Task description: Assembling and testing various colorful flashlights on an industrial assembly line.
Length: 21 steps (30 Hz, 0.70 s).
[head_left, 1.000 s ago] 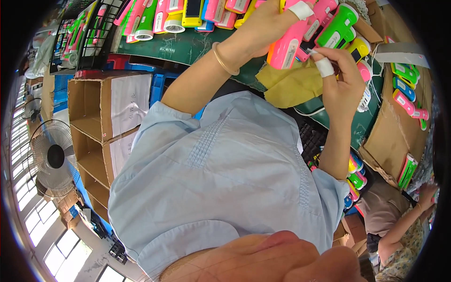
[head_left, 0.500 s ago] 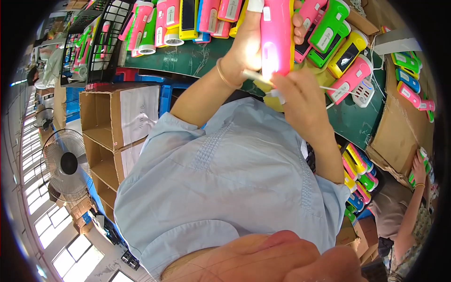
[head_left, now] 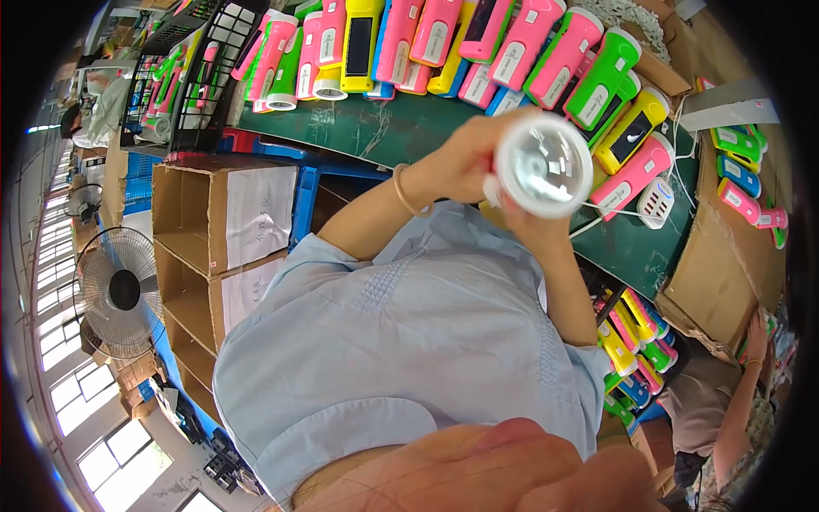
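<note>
My left hand (head_left: pixel 467 162) is closed around a flashlight (head_left: pixel 546 164). Its white-rimmed, clear round lens faces up toward me, hiding most of the body. Just below the lens is my right hand (head_left: pixel 539 229), its fingers mostly hidden behind the flashlight head, so its grip does not show. A white cable (head_left: pixel 589 225) runs beside that hand toward a white multi-port charger (head_left: pixel 655 203) on the green table (head_left: pixel 363 128). Right of my hands, a pink flashlight (head_left: pixel 633 175) lies near the charger, beside a yellow one (head_left: pixel 630 135) and a green one (head_left: pixel 604 78).
Rows of coloured flashlights (head_left: pixel 431 38) line the table's far side. A black basket (head_left: pixel 183 102) of flashlights stands at the left, above cardboard compartments (head_left: pixel 183 247) and a fan (head_left: pixel 124 290). At right are a cardboard sheet (head_left: pixel 717 264), stacked flashlights (head_left: pixel 636 341) and another person's arm (head_left: pixel 742 401).
The flashlight has tipped from showing its lit pink side to pointing its lens up at me, no glow visible. My right hand, earlier pinching near a white cable, is now mostly behind it.
</note>
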### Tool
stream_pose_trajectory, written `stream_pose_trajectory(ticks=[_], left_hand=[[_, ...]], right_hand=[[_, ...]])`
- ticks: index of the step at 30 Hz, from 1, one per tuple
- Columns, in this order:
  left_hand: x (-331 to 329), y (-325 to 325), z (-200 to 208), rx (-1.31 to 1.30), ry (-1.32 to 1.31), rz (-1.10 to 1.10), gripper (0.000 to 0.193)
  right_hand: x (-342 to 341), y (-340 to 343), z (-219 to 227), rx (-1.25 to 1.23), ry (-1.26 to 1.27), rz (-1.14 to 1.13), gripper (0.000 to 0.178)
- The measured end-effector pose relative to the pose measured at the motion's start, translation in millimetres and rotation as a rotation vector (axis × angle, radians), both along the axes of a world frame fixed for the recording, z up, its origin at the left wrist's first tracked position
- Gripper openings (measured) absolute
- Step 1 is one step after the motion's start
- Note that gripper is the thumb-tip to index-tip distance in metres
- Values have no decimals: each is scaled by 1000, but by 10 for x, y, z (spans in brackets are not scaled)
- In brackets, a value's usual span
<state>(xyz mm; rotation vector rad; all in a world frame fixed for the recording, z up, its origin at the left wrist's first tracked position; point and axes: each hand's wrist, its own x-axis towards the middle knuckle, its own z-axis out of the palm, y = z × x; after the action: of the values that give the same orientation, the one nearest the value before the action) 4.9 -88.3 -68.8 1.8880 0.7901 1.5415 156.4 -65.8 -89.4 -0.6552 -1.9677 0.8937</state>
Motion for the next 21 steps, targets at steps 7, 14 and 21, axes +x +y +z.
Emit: stream_pose_trajectory(ticks=[7,14,21], left_hand=[[51,-72,39,-666,-671,-54,36],[68,-13,112,-868,-555,36,31],[-11,37,104,-760,-333,-128,67]], right_hand=[[351,172,-73,-347,-66,158,36],[633,257,30,-887,-109,32,24],[479,210,309,-554,21,22,25]])
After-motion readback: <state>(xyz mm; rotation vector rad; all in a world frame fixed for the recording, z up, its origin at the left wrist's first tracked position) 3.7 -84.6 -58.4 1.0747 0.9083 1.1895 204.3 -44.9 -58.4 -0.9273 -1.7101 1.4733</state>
